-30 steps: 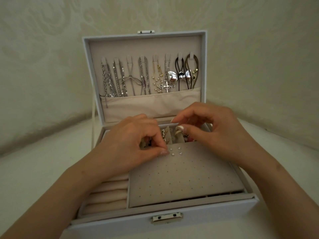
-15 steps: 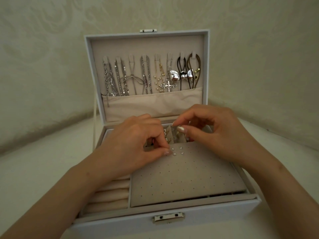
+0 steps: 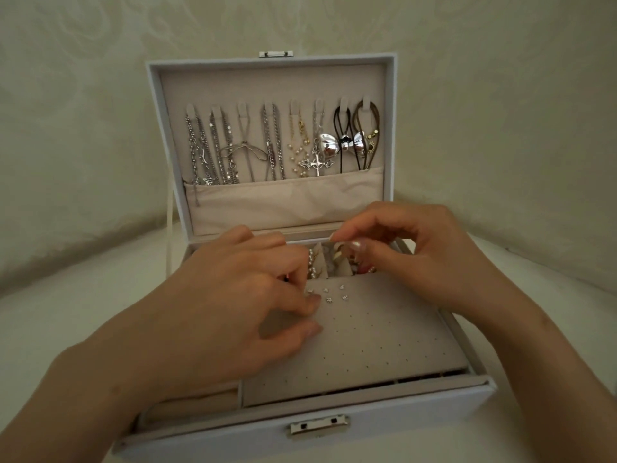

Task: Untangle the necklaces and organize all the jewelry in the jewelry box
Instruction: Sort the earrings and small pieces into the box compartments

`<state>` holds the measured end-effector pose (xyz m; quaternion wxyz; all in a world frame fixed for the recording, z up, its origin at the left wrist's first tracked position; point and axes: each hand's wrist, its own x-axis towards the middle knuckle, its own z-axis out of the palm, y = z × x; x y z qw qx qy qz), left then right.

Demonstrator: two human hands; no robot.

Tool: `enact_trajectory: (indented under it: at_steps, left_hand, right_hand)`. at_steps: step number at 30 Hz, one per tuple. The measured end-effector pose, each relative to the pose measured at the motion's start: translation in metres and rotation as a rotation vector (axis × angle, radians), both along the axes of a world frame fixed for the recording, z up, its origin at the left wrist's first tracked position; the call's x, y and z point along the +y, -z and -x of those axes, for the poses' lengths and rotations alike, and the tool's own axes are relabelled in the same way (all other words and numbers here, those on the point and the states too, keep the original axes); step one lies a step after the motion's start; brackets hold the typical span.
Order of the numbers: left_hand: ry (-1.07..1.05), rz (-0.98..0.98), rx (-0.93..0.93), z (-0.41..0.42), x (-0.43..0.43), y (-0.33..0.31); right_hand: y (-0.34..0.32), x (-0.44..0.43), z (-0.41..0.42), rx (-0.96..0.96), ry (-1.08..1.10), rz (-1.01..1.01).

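The white jewelry box (image 3: 400, 416) stands open in front of me. Several necklaces (image 3: 270, 145) hang from hooks in its lid. On the grey perforated earring panel (image 3: 374, 342), small stud earrings (image 3: 335, 294) sit near the top left. My left hand (image 3: 233, 295) lies over the panel's left side, its curled fingertips pinching one stud at the corner while the thumb rests lower on the panel. My right hand (image 3: 417, 255) hovers above the rear compartments (image 3: 334, 265) with fingers curled, thumb and forefinger close together. I make out nothing between them.
A beige fabric pocket (image 3: 283, 202) runs along the bottom of the lid. Ring rolls (image 3: 197, 402) lie in the box's front left, partly under my left forearm. A metal clasp (image 3: 319, 426) sits on the front wall. Pale wall and surface surround the box.
My left thumb has dropped away from the forefinger and now rests lower on the panel. The right hand has barely moved. The view has shifted slightly.
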<state>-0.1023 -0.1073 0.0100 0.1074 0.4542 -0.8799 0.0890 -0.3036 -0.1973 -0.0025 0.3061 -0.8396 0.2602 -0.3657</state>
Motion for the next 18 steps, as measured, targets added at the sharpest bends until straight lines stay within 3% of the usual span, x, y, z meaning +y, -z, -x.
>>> enact_trajectory:
  at_steps: [5, 11, 18]
  left_hand:
    - [-0.046, -0.026, -0.032, 0.001, 0.005, -0.001]
    - [-0.038, -0.056, 0.009, -0.003, 0.002, 0.001]
    - [-0.077, -0.111, 0.053, -0.004, 0.002, 0.000]
  right_hand:
    - [-0.005, 0.012, 0.014, 0.317, 0.043, 0.164]
    - [0.003, 0.052, 0.046, 0.335, 0.188, 0.275]
    - [0.007, 0.062, 0.040, 0.498, 0.269, 0.348]
